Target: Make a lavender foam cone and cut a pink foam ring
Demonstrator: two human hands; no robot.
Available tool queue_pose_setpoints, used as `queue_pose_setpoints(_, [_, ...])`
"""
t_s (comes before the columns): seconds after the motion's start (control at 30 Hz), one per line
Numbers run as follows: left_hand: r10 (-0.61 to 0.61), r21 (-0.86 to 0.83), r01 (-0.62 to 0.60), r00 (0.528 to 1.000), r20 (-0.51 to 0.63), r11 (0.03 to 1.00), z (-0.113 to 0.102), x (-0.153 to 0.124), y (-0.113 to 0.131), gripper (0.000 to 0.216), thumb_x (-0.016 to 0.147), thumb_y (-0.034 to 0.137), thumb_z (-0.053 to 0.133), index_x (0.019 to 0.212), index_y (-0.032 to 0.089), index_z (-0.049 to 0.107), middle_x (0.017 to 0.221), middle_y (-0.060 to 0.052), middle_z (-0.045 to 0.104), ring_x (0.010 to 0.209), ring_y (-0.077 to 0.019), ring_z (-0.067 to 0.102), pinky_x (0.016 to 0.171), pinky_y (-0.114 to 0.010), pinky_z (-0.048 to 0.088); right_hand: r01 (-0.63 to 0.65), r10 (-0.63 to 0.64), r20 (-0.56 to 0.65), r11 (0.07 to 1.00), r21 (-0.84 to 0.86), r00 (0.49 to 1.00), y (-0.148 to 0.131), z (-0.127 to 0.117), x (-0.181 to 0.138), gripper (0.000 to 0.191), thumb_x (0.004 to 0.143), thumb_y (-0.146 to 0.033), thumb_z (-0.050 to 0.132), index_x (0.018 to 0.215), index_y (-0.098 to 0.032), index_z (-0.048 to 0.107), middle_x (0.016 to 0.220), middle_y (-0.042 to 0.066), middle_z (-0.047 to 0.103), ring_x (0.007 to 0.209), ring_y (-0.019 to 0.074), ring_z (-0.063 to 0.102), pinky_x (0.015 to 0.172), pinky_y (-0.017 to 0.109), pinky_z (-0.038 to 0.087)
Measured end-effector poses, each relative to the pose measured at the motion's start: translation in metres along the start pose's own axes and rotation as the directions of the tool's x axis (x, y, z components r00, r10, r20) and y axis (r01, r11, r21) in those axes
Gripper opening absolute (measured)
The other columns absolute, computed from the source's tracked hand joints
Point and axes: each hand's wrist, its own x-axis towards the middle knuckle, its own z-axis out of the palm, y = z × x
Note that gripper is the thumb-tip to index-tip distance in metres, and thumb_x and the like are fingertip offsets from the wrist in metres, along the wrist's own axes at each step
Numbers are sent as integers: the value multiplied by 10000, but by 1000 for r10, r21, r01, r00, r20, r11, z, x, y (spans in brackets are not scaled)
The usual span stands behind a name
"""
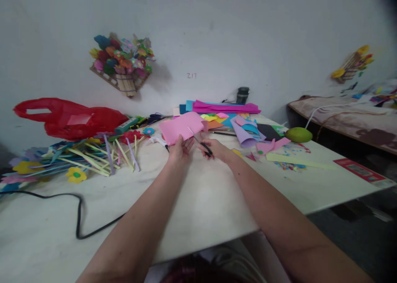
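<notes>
My left hand (180, 150) grips the near edge of a pink foam sheet (181, 127) that lies on the white table (198, 200). Just to its right, my right hand (214, 149) is closed on the black handles of a pair of scissors (198, 140). The thin blades point up and left and touch the pink sheet's right side. Both forearms reach in from the bottom of the view.
Stacked coloured sheets (225, 108) and scraps lie behind the hands. A heap of paper strips and foam flowers (77, 157) is at left, with a red plastic bag (68, 117) behind. A black cable (77, 210) snakes near left. A green fruit (298, 135) sits right.
</notes>
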Motion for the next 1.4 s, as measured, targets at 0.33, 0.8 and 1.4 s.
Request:
queue_pose_setpoints(0.33, [-10, -4, 10, 1000, -20, 1000, 1, -2, 2, 286, 908, 206, 540, 1190, 156, 535, 815, -81, 720, 721, -174, 710, 765, -313, 566, 5, -5, -10, 1000, 12, 1000, -3, 1, -2, 188, 818, -283, 613, 711, -171, 507, 493, -57, 527, 352, 47, 456, 313, 150, 272])
queue_pose_setpoints(0.8, [-44, 11, 44, 999, -17, 999, 1, -3, 7, 207, 901, 204, 548, 1103, 162, 570, 892, -106, 724, 800, -189, 712, 800, -332, 563, 23, -24, 22, 998, 64, 999, -1, -2, -1, 128, 787, -214, 577, 692, -173, 502, 480, -57, 510, 352, 57, 447, 318, 155, 269])
queue_pose_setpoints(1.4, [-12, 48, 12, 1000, -6, 999, -3, 2, 12, 123, 908, 195, 521, 998, 167, 601, 729, -46, 673, 664, -163, 681, 834, -361, 543, 58, -62, 62, 996, 75, 996, 9, -4, 4, 205, 783, -304, 614, 667, -166, 515, 468, -59, 491, 352, 55, 431, 323, 165, 251])
